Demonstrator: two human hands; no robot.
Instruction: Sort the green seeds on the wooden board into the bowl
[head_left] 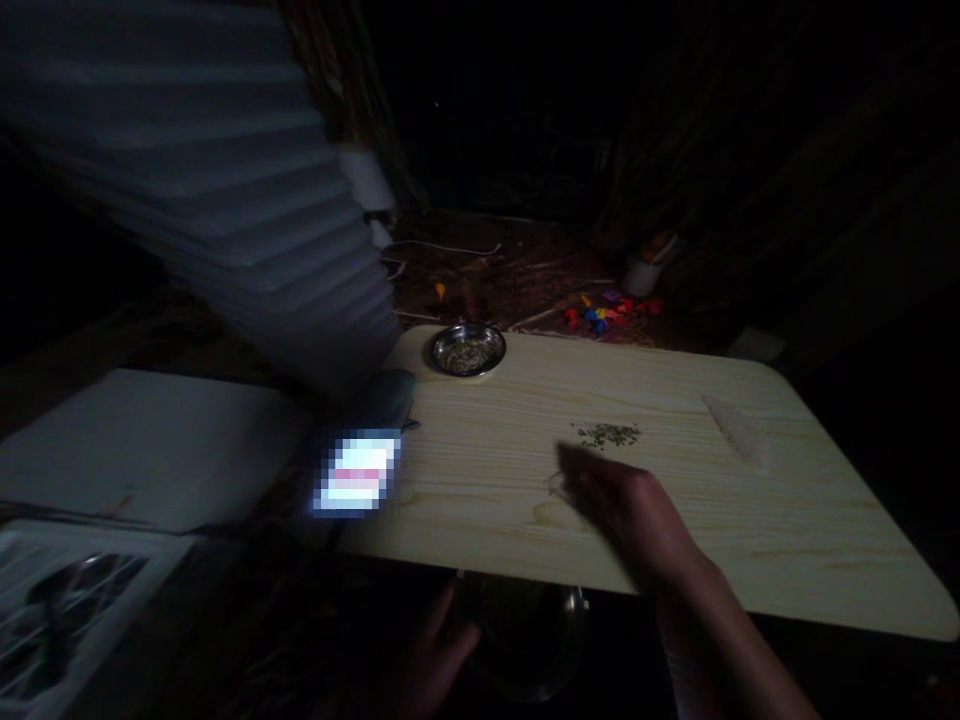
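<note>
My right hand (637,510) is over the light wooden table (480,500), fingers drawn together and pointing left. Its fingertips lie in shadow, so whatever they pinch is hidden. Just beyond it is a small scatter of green bits (609,435), like seeds or spices. Below the table's near edge, my left hand (442,640) is at the left rim of a metal bowl (536,690), thumb towards the inside. The bowl's contents are too dark to make out. At the far left corner of the table sits a shallow steel dish (469,350) with pale greenish bits in it.
A pale heap of grains (735,430) lies on the table's right side. A lit phone-like screen (356,472), blurred out, is at the left edge. White corrugated sheeting (247,220) rises at left. Colourful small pieces (604,315) and a white cup (643,273) are beyond the table.
</note>
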